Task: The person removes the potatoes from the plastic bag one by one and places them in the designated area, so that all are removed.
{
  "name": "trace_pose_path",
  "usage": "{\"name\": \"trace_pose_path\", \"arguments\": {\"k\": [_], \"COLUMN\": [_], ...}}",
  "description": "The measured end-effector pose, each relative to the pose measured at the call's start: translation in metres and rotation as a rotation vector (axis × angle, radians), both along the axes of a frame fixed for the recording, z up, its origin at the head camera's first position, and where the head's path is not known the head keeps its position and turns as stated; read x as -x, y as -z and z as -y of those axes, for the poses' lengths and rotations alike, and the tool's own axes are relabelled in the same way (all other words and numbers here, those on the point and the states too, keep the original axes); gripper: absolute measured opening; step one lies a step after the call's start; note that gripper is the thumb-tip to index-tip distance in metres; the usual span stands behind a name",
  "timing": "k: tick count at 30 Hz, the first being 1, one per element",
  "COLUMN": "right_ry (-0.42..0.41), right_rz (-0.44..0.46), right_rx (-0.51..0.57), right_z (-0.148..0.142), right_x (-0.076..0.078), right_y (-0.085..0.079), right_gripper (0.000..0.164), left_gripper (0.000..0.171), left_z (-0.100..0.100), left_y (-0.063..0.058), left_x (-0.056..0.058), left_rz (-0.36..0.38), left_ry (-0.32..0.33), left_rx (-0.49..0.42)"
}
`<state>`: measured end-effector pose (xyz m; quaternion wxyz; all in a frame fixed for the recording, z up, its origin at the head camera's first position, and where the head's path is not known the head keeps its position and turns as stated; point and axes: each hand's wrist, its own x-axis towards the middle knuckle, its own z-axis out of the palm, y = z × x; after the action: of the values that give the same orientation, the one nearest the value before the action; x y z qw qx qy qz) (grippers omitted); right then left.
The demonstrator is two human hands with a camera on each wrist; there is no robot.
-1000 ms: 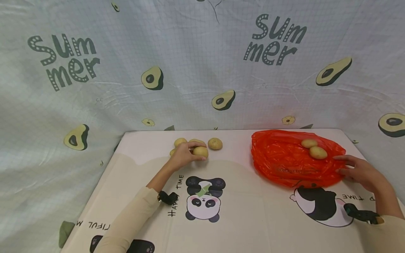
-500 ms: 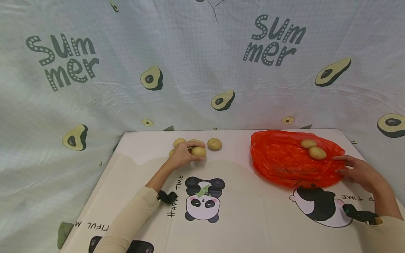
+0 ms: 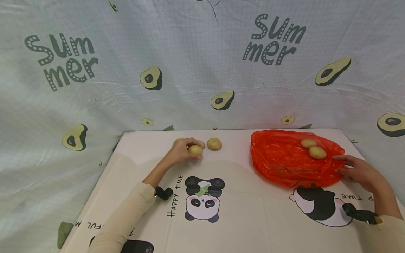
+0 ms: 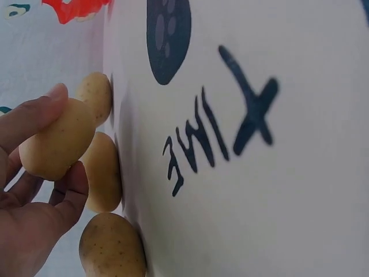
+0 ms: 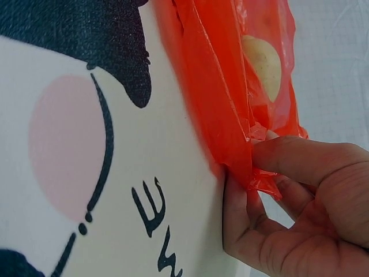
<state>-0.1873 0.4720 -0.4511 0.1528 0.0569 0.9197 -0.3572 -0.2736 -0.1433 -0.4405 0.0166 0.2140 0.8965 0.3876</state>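
My left hand [image 3: 179, 153] grips a potato [image 3: 195, 150] between thumb and fingers. In the left wrist view this potato [image 4: 57, 141] appears raised beside other potatoes [image 4: 102, 173] that lie on the table. The hand partly covers that group in the head view; a single potato [image 3: 214, 143] sits just to its right. A red plastic bag [image 3: 278, 158] is spread out at the right, with two potatoes [image 3: 317, 153] on it or inside its opening. My right hand [image 3: 360, 172] pinches the bag's right edge, the red film [image 5: 251, 156] caught between thumb and fingers.
The white table cover [image 3: 240, 203] has printed pandas and lettering. Behind the table's far edge hangs a pale curtain [image 3: 183, 52] with avocado prints.
My left hand has shifted slightly left with the potato, covering more of the potatoes behind it. The right hand and the bag have stayed in place.
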Motion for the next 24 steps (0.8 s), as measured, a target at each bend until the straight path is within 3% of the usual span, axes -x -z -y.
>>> {"name": "trace_pose_path", "arguments": {"k": [11,24], "right_ry": [0.000,-0.005], "right_rz": [-0.004,-0.012], "right_rx": [0.015,0.003], "right_z": [-0.0011,-0.0007], "right_x": [0.0000,-0.0004], "right_y": [0.0014,0.0002], "right_gripper": [0.062,0.062], "left_gripper": [0.044,0.044], "left_z": [0.0042,0.0015], "left_y": [-0.0014,0.0024], "left_x": [0.0051,0.0101], "left_rz": [0.020,0.005], "left_ry": [0.049,0.033], "left_rx": [0.027,0.059]}}
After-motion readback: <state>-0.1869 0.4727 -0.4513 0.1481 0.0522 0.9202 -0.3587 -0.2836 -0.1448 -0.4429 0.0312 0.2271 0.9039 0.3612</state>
